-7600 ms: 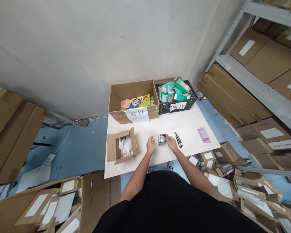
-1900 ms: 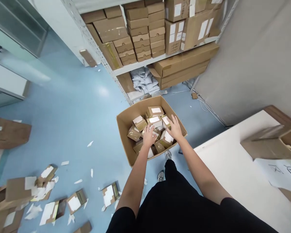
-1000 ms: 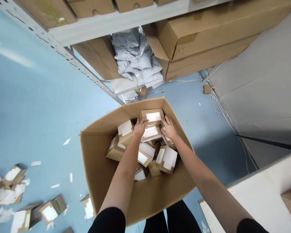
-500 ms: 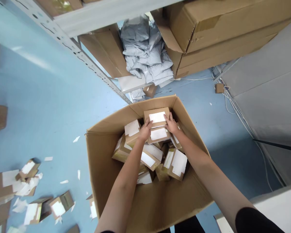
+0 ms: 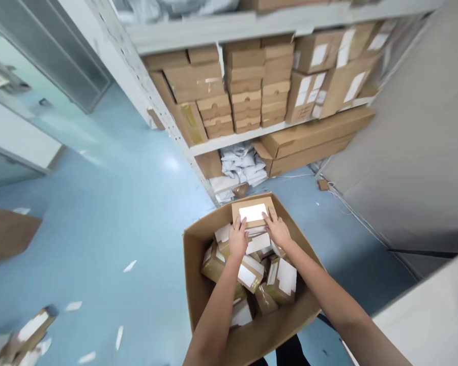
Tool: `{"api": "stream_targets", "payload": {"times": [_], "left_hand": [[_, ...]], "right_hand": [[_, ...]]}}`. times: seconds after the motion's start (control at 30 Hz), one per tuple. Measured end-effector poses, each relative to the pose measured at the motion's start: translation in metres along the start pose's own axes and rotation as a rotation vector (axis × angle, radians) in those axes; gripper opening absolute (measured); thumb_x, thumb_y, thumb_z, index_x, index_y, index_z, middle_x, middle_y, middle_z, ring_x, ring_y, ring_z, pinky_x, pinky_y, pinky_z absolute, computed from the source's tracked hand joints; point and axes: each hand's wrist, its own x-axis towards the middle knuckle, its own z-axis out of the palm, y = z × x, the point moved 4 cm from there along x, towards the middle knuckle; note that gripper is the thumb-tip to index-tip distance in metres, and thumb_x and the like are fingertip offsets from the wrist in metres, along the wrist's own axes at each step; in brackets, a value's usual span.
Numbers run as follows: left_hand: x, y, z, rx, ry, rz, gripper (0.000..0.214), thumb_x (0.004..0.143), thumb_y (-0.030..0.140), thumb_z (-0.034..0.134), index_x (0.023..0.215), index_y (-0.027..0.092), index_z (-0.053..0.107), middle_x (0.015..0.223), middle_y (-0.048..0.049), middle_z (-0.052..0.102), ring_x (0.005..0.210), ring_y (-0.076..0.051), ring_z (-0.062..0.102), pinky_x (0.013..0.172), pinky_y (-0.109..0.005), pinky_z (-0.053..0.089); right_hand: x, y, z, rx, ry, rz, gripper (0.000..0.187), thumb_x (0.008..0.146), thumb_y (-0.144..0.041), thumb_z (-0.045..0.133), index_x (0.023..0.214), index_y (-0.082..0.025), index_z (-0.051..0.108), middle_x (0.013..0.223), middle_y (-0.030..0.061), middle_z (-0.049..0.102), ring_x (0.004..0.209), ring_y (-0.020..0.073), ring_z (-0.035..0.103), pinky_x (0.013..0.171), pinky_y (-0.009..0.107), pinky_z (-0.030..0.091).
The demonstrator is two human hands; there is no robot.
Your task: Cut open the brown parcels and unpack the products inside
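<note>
While both our hands are clamped on one labelled cardboard parcel, it's at the far end of the large open carton, on top of the pile. Our left hand has its left end, our right hand the right end, thumbs on the top face. We can't tell if it's clear of the taped parcels under it. Those lie jumbled at mixed angles, several white-labelled. Carton is near the metal shelving rack, blue floor around it. Grey mailer bags and long cartons sit under the rack's lower beam; small brown boxes stacked above it. We've got paper scraps on the floor at left, white worktop lower right.
</note>
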Motion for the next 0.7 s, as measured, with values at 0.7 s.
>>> {"api": "stream_targets", "payload": {"times": [0.7], "left_hand": [[-0.237, 0.444, -0.007, -0.15, -0.278, 1.098, 0.073, 0.096, 0.019, 0.063, 0.165, 0.032, 0.043, 0.175, -0.0098, 0.037, 0.136, -0.035, 0.06, 0.113, -0.053, 0.051]], "right_hand": [[-0.552, 0.155, -0.121, 0.037, 0.326, 1.134, 0.064, 0.102, -0.027, 0.059, 0.164, -0.029, 0.044, 0.179, 0.0117, 0.024, 0.112, 0.032, 0.068, 0.093, 0.044, 0.059]]}}
